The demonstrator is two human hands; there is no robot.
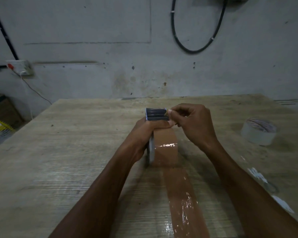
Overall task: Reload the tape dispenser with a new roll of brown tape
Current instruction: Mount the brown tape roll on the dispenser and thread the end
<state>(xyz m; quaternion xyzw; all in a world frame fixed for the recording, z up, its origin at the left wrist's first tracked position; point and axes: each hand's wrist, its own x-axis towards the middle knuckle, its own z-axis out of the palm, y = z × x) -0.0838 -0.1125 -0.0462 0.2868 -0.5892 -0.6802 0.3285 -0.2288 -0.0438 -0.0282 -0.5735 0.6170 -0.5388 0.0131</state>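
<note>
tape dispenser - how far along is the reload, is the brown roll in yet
Done: the brown tape roll already sits in the tape dispenser, and a white roll lies aside on the table. In hand: the left hand grips the dispenser while the right hand pinches at its front end. Left: finishing threading there, though blur hides the tape end.

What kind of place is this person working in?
Probably a small workshop or packing room: a stained bare grey concrete wall, a worn wooden worktable, a black cable looped on the wall, and a spare whitish tape roll.
</note>
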